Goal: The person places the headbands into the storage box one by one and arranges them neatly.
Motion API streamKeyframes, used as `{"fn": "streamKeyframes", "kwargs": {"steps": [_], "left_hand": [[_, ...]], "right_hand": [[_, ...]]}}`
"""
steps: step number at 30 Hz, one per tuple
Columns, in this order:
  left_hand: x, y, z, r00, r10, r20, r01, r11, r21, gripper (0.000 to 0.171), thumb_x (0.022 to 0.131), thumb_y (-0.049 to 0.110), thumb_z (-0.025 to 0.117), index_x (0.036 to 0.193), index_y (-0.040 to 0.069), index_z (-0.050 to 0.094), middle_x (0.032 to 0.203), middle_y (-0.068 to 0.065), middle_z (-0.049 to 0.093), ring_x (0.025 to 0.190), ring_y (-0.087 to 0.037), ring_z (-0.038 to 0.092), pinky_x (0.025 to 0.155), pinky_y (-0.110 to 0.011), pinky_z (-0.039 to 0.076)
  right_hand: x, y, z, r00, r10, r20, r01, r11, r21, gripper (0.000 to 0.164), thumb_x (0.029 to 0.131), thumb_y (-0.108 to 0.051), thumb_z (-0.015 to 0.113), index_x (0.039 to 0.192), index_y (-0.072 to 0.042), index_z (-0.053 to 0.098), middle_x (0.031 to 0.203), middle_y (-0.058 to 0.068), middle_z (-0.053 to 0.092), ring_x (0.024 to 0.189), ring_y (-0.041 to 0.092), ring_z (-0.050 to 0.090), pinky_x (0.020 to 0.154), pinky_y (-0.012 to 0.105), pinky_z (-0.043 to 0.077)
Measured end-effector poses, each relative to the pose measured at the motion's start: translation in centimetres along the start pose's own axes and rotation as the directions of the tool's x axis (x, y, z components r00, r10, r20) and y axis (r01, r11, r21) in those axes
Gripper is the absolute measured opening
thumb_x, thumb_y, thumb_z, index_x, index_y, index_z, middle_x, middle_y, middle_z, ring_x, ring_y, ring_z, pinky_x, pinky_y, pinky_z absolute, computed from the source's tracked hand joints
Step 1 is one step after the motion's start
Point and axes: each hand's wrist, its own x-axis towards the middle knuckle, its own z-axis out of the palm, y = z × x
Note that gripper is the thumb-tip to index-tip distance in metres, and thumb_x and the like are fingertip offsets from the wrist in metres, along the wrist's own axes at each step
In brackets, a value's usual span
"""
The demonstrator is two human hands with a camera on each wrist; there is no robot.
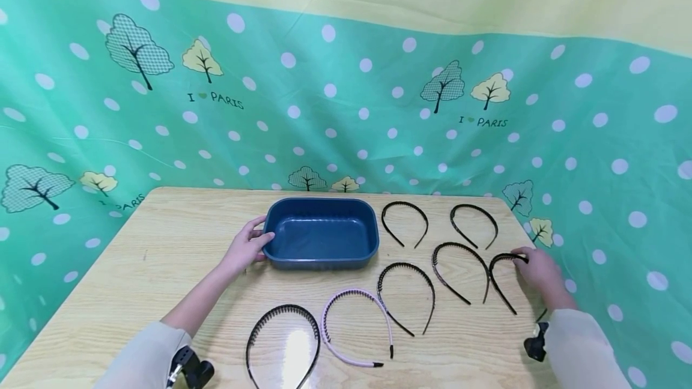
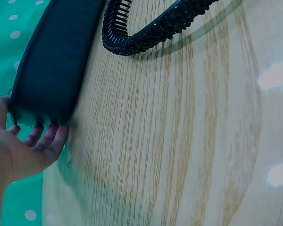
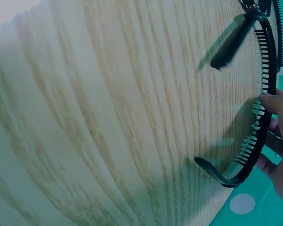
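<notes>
My left hand (image 1: 246,247) holds the left end of a dark blue rectangular basin (image 1: 321,263), its thumb over the rim and its fingers against the outer wall. In the left wrist view those fingers (image 2: 49,141) touch the basin's end. At the table's right edge my right hand (image 1: 540,272) pinches a black toothed headband (image 1: 500,286) by its band. The right wrist view shows the thumb on the toothed side of this headband (image 3: 269,113), with fingers behind it. One end of it lies close to a neighbouring black headband (image 1: 459,245).
Two black headbands, one left (image 1: 405,203) and one right (image 1: 474,207), lie at the back right. Nearer the front are a black headband (image 1: 405,265), a lilac one (image 1: 357,292) and a larger black one (image 1: 286,307). A green patterned cloth (image 1: 346,107) hangs behind the wooden table (image 1: 162,245).
</notes>
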Motion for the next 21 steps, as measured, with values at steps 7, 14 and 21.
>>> {"fn": "streamKeyframes", "kwargs": {"steps": [7, 14, 21], "left_hand": [[0.0, -0.1, 0.0, 1.0, 0.005, -0.002, -0.005, 1.0, -0.004, 0.06, 0.097, 0.022, 0.049, 0.148, 0.008, 0.021, 0.135, -0.031, 0.04, 0.112, -0.04, 0.055, 0.079, -0.04, 0.057], [-0.1, 0.0, 0.0, 1.0, -0.002, -0.001, 0.002, 1.0, 0.0, 0.061, 0.097, 0.023, 0.05, 0.149, 0.01, 0.021, 0.136, -0.03, 0.04, 0.113, -0.041, 0.054, 0.081, -0.042, 0.056], [0.0, 0.0, 0.0, 1.0, 0.0, -0.001, 0.0, 1.0, 0.005, 0.06, 0.097, 0.022, 0.049, 0.149, 0.009, 0.021, 0.135, -0.03, 0.04, 0.113, -0.041, 0.055, 0.081, -0.042, 0.056]], "right_hand": [[-0.2, 0.3, -0.6, 1.0, -0.021, -0.006, 0.021, 0.998, 0.063, 0.03, 0.096, -0.012, 0.048, 0.119, 0.005, 0.055, 0.114, 0.035, 0.053, 0.084, 0.04, 0.054, 0.063, 0.04, 0.043], [-0.3, 0.9, -1.7, 0.999, -0.044, 0.015, 0.043, 0.996, 0.079, 0.028, 0.095, -0.008, 0.047, 0.119, 0.006, 0.054, 0.101, 0.031, 0.059, 0.076, 0.029, 0.056, 0.057, 0.033, 0.043], [-0.2, 1.6, -2.8, 0.998, -0.035, 0.05, 0.029, 0.994, 0.105, 0.032, 0.097, -0.013, 0.045, 0.121, 0.008, 0.052, 0.099, 0.033, 0.056, 0.062, 0.021, 0.049, 0.049, 0.032, 0.039]]}}
